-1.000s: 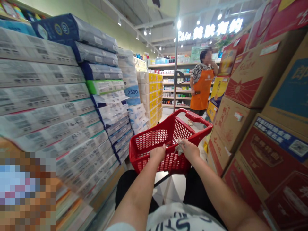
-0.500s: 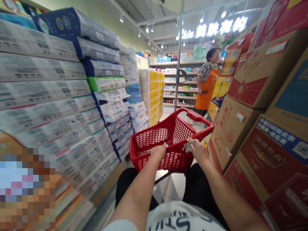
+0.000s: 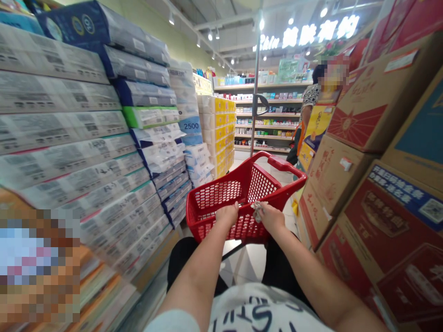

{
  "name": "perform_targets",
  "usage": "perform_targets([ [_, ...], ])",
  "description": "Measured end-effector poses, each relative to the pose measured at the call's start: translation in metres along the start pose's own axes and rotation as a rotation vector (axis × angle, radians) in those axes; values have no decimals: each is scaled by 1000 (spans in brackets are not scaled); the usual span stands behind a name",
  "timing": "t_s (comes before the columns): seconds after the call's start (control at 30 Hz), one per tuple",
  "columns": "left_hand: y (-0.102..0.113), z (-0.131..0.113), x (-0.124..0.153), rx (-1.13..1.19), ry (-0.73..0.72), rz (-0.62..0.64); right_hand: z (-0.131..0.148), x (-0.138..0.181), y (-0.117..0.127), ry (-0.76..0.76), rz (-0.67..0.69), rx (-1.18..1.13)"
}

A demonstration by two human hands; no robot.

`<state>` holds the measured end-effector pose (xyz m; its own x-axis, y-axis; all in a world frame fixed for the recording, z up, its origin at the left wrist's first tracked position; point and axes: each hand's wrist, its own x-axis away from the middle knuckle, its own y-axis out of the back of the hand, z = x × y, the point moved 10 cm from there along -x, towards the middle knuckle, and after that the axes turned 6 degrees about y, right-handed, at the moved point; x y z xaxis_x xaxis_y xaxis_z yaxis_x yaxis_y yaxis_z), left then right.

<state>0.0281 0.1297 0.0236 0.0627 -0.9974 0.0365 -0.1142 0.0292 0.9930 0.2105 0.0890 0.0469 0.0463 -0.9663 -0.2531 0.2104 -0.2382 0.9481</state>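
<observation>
A red plastic shopping cart basket [image 3: 214, 198] stands in the aisle right in front of me, and I see nothing inside it. My left hand [image 3: 226, 214] is closed over its near rim. My right hand [image 3: 272, 216] also rests on that rim, to the right, with its fingers closed on a small crumpled grey wad [image 3: 256, 210] that looks like tissue or paper. Both forearms reach forward from the bottom of the view.
Stacked packs of tissue paper [image 3: 86, 138] wall the left side. Large cardboard boxes [image 3: 374, 152] are piled on the right. A person in an orange apron [image 3: 306, 120] stands ahead, partly behind the boxes. A metal pole [image 3: 256, 87] and stocked shelves [image 3: 273, 115] lie beyond.
The cart and I have moved forward along the aisle. The person in the orange apron has slipped right, now partly hidden by the boxes. My right hand shifted left on the rim.
</observation>
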Motion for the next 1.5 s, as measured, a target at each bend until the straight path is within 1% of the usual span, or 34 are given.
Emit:
perform_targets([
  [0.23, -4, 3, -3, -14, 8, -10, 55, 9, -18, 218, 47, 2],
  [0.3, -5, 3, -3, -18, 6, -10, 62, 12, -20, 246, 48, -2],
  [0.37, -5, 2, -3, -30, -3, -13, 61, 14, -20, 245, 45, -9],
  [0.5, -3, 1, -1, -30, -4, -5, 45, 9, -19, 192, 31, -10],
  [0.63, 0, 2, 1, -18, 10, 5, 9, 0, -8, 63, -8, -19],
  [0.73, 0, 3, 1, -6, 23, 19, -19, -4, 5, -26, -76, -26],
  [0.8, 1, 3, 1, 0, 27, 15, -30, -4, 12, -64, -115, -35],
  [0.83, 1, 2, 1, 1, 25, 12, -31, -4, 12, -72, -122, -39],
  [0.87, 1, 2, 1, -1, 23, 11, -29, -4, 11, -72, -120, -42],
  [0.93, 1, 1, 1, -12, 12, 12, -13, -3, 4, -30, -95, -43],
  [1.1, -2, 0, -1, -63, -32, 7, 47, 3, -21, 152, -10, -32],
  [1.17, -4, 2, -2, -69, -20, 13, 57, 3, -26, 185, 5, -32],
  [1.2, -5, 3, -3, -69, -17, 13, 58, 3, -26, 195, 7, -34],
  [1.27, -4, 3, -4, -59, -15, 2, 50, 0, -23, 197, 4, -42],
  [1.33, -3, 4, -5, -42, -7, -10, 31, -3, -16, 162, -7, -48],
  [1.43, -1, 4, -4, -16, 13, 8, -3, -7, -6, 41, -33, -49],
  [1.5, -1, 3, -3, -5, 19, 28, -16, -7, -3, -20, -48, -52],
])
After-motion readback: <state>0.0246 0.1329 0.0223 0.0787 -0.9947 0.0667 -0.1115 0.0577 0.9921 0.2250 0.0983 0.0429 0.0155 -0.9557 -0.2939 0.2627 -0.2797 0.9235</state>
